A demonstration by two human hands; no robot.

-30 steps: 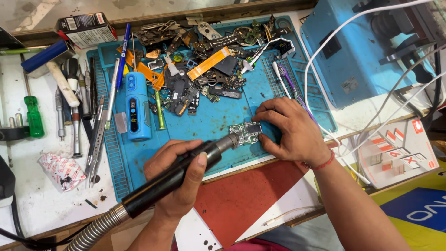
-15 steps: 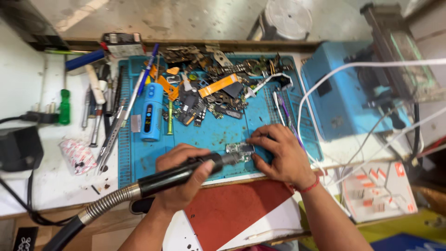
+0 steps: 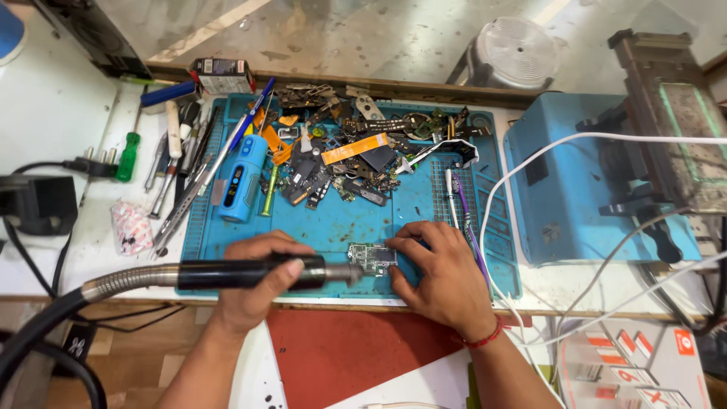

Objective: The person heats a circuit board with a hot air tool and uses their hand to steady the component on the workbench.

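Note:
My left hand (image 3: 254, 284) grips a black hot-air handpiece (image 3: 250, 273) with a metal nozzle and a flexible hose trailing off to the left. The nozzle tip points right at a small green circuit board (image 3: 371, 257) lying on the blue work mat (image 3: 341, 223). My right hand (image 3: 443, 276), with a red thread at the wrist, rests flat on the mat and holds the board's right edge with its fingertips.
A heap of phone parts and flex cables (image 3: 341, 151) covers the mat's far half. A blue cylinder tool (image 3: 241, 178), screwdrivers and tweezers (image 3: 178, 163) lie at left. A blue machine (image 3: 575, 182) with white cables (image 3: 522, 227) stands at right. A red sheet (image 3: 348, 348) lies near me.
The view has pulled back and shifted. The handpiece has swung from a slant to nearly level, its nozzle still at the board. My right hand stays on the board.

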